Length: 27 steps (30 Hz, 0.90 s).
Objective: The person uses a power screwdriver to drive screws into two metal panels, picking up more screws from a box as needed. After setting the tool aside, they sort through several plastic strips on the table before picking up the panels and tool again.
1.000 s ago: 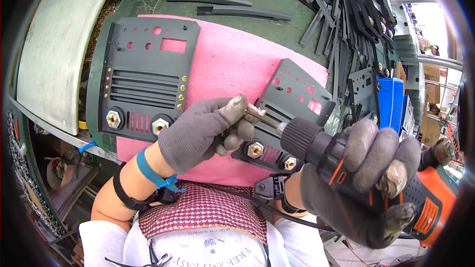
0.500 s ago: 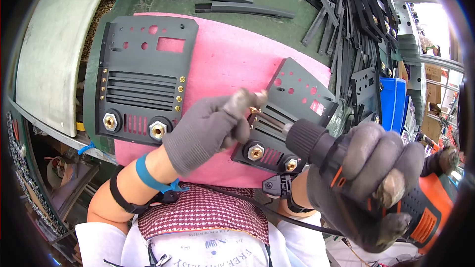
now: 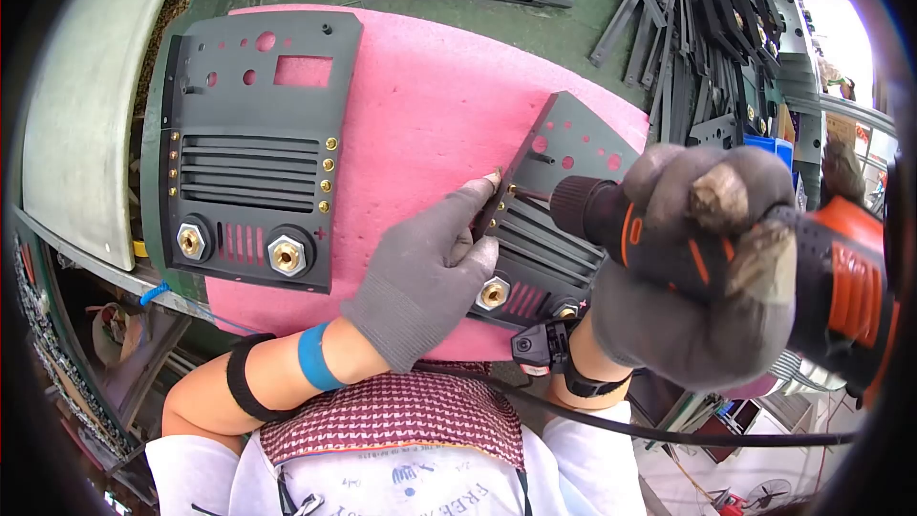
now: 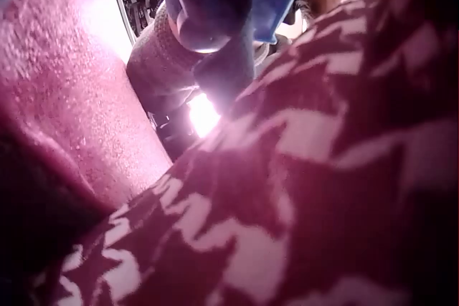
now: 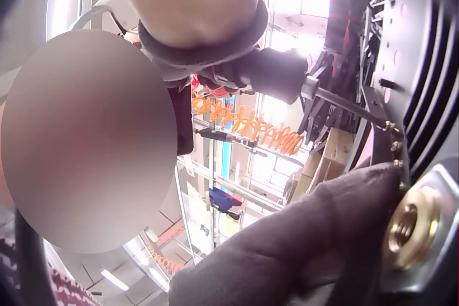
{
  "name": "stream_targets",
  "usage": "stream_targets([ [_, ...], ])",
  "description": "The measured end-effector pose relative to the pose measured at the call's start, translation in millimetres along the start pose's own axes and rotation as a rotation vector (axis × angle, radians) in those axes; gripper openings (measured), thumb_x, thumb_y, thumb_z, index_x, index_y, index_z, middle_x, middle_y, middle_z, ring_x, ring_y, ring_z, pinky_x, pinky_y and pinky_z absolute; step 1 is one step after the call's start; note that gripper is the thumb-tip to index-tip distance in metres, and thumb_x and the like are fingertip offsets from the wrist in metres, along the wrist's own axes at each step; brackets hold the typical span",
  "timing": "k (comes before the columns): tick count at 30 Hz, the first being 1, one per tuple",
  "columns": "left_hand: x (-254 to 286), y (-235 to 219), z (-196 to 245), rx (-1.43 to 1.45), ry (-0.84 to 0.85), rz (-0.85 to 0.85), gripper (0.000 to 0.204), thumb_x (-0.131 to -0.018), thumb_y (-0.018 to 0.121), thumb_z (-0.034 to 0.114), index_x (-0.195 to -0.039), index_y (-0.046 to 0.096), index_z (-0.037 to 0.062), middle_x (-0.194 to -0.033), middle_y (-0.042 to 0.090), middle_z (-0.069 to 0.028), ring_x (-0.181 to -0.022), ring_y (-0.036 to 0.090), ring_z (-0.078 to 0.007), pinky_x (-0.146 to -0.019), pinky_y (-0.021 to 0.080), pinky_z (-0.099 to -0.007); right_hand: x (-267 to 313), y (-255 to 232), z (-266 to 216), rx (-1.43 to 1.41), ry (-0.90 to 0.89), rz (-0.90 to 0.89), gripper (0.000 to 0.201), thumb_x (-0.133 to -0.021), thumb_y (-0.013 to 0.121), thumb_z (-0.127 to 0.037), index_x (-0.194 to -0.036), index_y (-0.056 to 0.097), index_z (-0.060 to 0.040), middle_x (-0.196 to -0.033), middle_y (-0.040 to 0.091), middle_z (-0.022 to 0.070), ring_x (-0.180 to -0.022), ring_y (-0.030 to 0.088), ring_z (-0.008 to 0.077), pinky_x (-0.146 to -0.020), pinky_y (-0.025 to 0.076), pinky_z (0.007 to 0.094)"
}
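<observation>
Factory assembly workshop, green workbench (image 3: 535, 33), stacked black metal strips (image 3: 688, 10), pink foam pad (image 3: 430, 124), shelving racks (image 3: 812, 67)

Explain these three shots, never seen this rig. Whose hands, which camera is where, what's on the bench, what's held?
No machine here: a person in grey work gloves wears three cameras. The wide picture comes from the head, looking down; the other two come from the wrists and are mostly blocked by patterned cloth and a glove.

On the green bench lies a pink foam mat with two dark panels. The left panel lies flat with brass fittings. The right panel is being worked on.

The right hand grips an orange and black power screwdriver, its bit aimed at the right panel's left edge. The left hand rests against that edge with fingers extended, fingertips beside the brass screws. Dark metal strips are piled at the upper right.
</observation>
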<state>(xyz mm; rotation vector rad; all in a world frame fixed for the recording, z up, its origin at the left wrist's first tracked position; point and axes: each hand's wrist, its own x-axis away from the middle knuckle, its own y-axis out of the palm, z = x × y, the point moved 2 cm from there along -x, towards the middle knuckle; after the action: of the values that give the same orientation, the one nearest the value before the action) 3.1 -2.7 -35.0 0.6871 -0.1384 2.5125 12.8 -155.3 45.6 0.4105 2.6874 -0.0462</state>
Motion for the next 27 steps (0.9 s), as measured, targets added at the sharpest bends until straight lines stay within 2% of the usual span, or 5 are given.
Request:
stream_targets([
  [2, 0, 2, -1, 0.061, 0.015, 0.013, 0.053, -0.084, 0.058, 0.001, -0.135, 0.046, 0.0008, -0.063, 0.033, 0.0027, -0.058, 0.034, -0.0052, -0.053, 0.036, -0.0226, -15, 3, -3, -0.013, 0.051, -0.29, 0.025, -0.087, 0.05, -0.024, -0.093, 0.05, -0.0005, -0.071, 0.045, 0.0069, -0.051, 0.039, 0.0149, -0.06, 0.036, 0.0331],
  [5, 1, -1, 5, 0.062, -0.025, -0.039, 0.052, -0.085, 0.052, -0.001, -0.136, 0.042, -0.0044, -0.085, 0.055, -0.0063, -0.07, 0.049, -0.0056, -0.067, 0.045, -0.0216, -14, 16, -5, -0.109, 0.298, -0.067, 0.024, -0.087, 0.051, -0.026, -0.091, 0.048, -0.0024, -0.081, 0.047, 0.0067, -0.056, 0.041, 0.0154, -0.061, 0.036, 0.034],
  [8, 0, 0, 0, 0.086, -0.035, -0.026, 0.051, -0.085, 0.053, -0.001, -0.136, 0.042, -0.0042, -0.085, 0.055, -0.007, -0.069, 0.05, -0.006, -0.066, 0.045, -0.0215, -13, 19, 0, -0.237, 0.266, -0.272, 0.025, -0.087, 0.054, -0.028, -0.089, 0.046, -0.0045, -0.082, 0.05, 0.0058, -0.06, 0.044, 0.0154, -0.063, 0.036, 0.0337],
  [11, 0, 3, -4, 0.067, 0.025, 0.011, 0.051, -0.084, 0.057, 0.001, -0.134, 0.045, -0.0017, -0.069, 0.039, 0.0017, -0.062, 0.038, -0.0047, -0.056, 0.038, -0.0222, -15, 16, 0, -0.225, 0.249, -0.308, 0.025, -0.086, 0.055, -0.027, -0.09, 0.047, -0.0043, -0.076, 0.049, 0.0061, -0.061, 0.044, 0.0159, -0.062, 0.036, 0.0339],
  [27, 13, -16, -3, -0.194, 0.044, 0.202, 0.05, -0.081, 0.06, 0.001, -0.13, 0.052, 0.0024, -0.064, 0.032, 0.0043, -0.055, 0.033, -0.004, -0.051, 0.033, -0.0206, 61, -64, -47, -0.05, -0.072, -0.006, 0.04, -0.075, 0.061, -0.029, -0.093, 0.051, 0.005, -0.08, 0.055, 0.004, -0.057, 0.041, 0.0105, -0.056, 0.034, 0.0264],
])
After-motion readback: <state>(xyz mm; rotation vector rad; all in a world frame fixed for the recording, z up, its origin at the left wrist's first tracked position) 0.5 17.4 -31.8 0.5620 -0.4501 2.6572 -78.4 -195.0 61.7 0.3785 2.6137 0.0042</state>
